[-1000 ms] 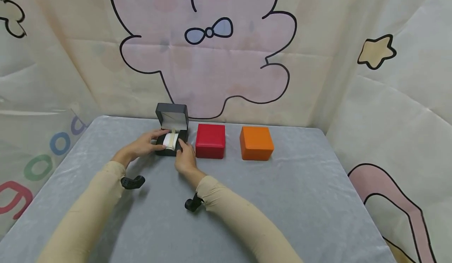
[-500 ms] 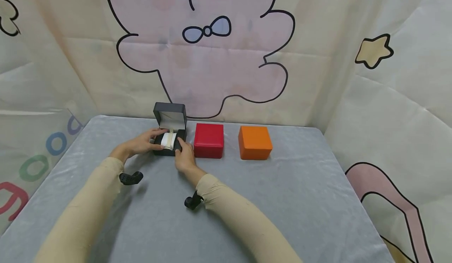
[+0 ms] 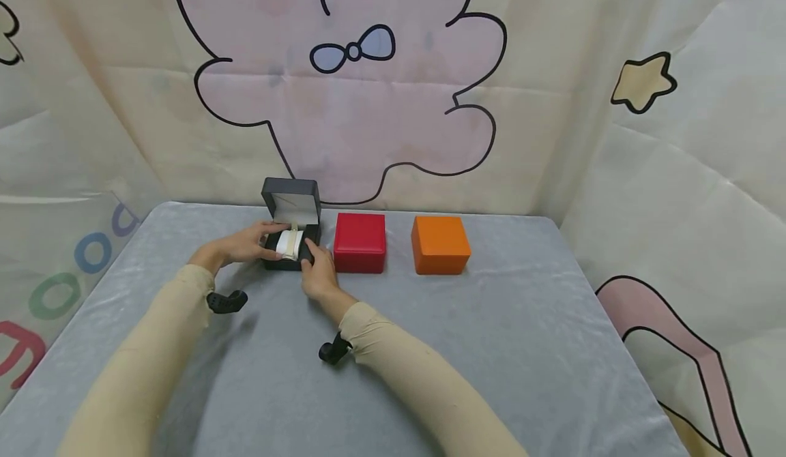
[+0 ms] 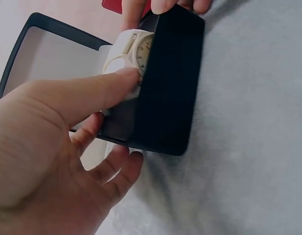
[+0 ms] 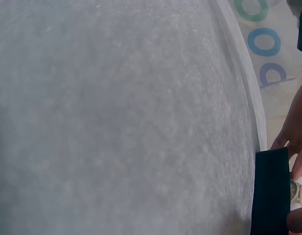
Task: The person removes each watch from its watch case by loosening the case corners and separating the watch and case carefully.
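Observation:
A dark grey watch box [image 3: 290,185] stands at the back left of the table with its lid up. In it lies a pale watch [image 4: 144,51] round a white cushion. My left hand [image 3: 236,246] comes from the left; its thumb and index finger pinch the watch and cushion, while the other fingers lie against the box's outer side in the left wrist view. From the right, my right hand [image 3: 320,276] grips the box's side wall, thumb at the front. The right wrist view catches only the box's front wall [image 5: 271,191] and parts of both hands at its edge.
Right of the watch box stands a closed red box [image 3: 359,243], and farther right a closed orange box [image 3: 441,245]. A grey-blue cloth [image 3: 491,348] covers the table. A printed curtain [image 3: 540,136] hangs behind the back edge.
The head view has shifted slightly, so everything sits a little farther left in it. Both hands keep their places on the watch and the box.

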